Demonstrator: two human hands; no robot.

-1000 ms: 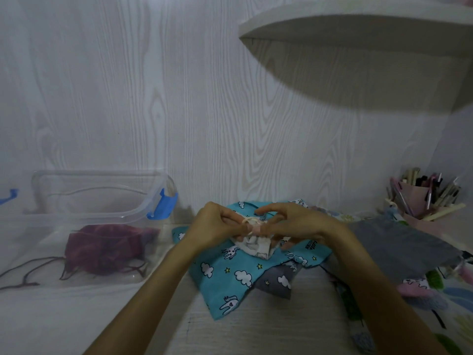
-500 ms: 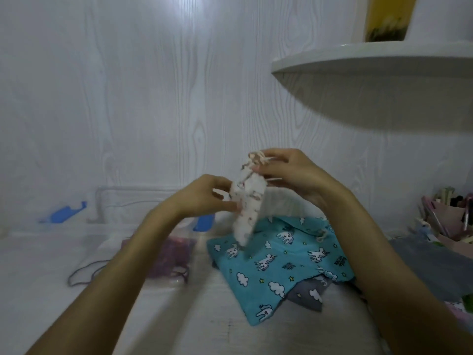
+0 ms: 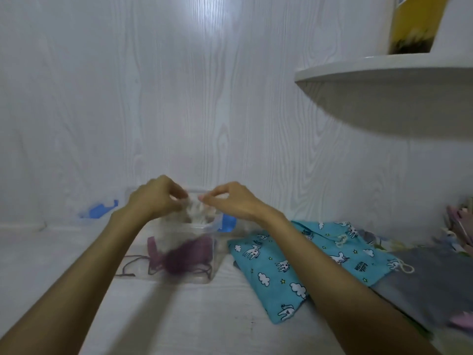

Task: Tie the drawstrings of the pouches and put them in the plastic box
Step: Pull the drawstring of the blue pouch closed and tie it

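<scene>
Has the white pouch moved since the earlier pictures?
Yes. Both hands carried the white pouch leftward from above the blue pouch to the plastic box opening.

Everything hangs off the plastic box (image 3: 204,234): one pouch (image 3: 183,256) lies inside it, both hands (image 3: 156,198) (image 3: 231,202) hover above its rim — more pouches (image 3: 294,262) lie to its right.

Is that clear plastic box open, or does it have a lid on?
Open. The plastic box has no lid on top, and both hands hold a white pouch over its mouth.
</scene>
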